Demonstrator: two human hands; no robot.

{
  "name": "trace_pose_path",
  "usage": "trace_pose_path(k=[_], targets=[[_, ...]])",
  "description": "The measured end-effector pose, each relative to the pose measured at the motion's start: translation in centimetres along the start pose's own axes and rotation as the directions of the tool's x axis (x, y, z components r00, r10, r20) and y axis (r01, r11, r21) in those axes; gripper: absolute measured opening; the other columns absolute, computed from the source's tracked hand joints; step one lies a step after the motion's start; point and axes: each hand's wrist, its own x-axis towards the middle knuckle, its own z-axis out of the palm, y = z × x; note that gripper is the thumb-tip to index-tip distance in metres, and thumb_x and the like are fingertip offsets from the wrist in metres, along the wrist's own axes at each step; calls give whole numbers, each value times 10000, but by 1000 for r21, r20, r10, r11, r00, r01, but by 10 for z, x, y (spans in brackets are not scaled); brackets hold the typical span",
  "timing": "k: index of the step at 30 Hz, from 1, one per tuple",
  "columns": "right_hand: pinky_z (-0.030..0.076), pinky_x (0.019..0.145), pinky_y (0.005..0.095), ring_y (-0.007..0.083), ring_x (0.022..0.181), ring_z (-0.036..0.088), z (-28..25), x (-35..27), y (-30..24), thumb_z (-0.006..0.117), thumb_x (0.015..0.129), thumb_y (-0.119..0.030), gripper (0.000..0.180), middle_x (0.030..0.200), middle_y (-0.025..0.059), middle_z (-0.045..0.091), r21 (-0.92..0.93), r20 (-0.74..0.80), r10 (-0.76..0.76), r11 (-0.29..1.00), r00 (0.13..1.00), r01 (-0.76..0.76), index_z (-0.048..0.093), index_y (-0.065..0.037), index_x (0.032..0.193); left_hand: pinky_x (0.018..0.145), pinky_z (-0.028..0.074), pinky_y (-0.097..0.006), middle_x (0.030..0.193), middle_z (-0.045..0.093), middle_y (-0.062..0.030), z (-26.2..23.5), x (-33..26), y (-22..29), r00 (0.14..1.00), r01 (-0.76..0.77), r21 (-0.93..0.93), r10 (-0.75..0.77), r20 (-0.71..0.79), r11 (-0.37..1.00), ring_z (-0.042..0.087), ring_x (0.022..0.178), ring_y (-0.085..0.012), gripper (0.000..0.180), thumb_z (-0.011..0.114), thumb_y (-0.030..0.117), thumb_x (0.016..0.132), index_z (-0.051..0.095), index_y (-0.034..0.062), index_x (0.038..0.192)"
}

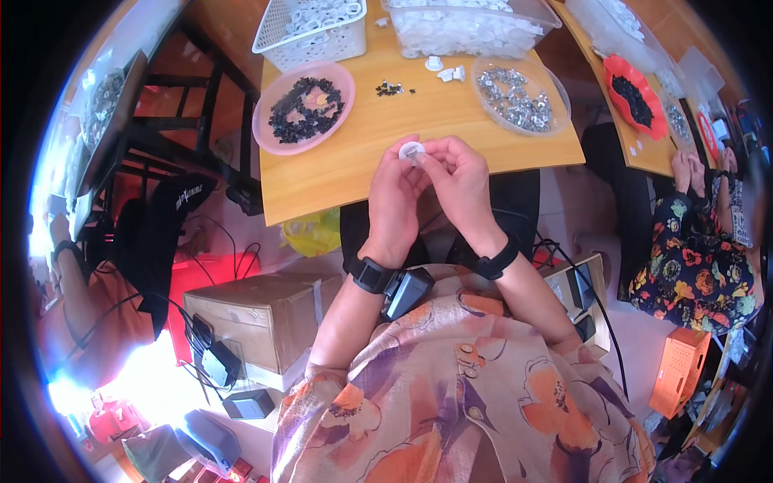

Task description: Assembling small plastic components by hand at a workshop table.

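Note:
Just above the near edge of the wooden table (370, 161), my two hands meet around a small round white plastic part (411, 150). My left hand (392, 193) grips it from the left side. The fingers and thumb of my right hand (460, 177) press on it from the right. To the left of my hands stands a pink plate (263, 133) of small black pieces (306, 121). On the right is a clear round dish (561, 95) of small shiny metal pieces (515, 98). A few dark bits (390, 88) lie between them.
A white basket (310, 55) and a clear bin (475, 44), both full of white parts, stand at the back. Loose white pieces (451, 74) lie before the bin. Cardboard boxes (241, 314) and cables are below. Other people sit at both sides, near a red tray (656, 105).

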Motion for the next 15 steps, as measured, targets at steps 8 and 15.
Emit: trace_pose_path(k=[8,15], targets=[[508,578,249,121,647,649,5,-3,-19,606,873,-20,41,717,82,658,-102,-28,-101,990,994,98,612,15,892,709,442,-209,942,621,-5,-8,7,-6,953,-288,456,299,51,842,540,828,-48,250,481,97,939,604,39,1148],[483,608,362,315,691,635,10,-6,-6,584,870,-57,48,778,140,642,-288,25,-317,906,948,310,618,-34,894,681,452,-204,898,603,0,-18,8,-12,920,-375,410,389,52,832,535,781,-44,247,465,60,938,601,20,1140]])
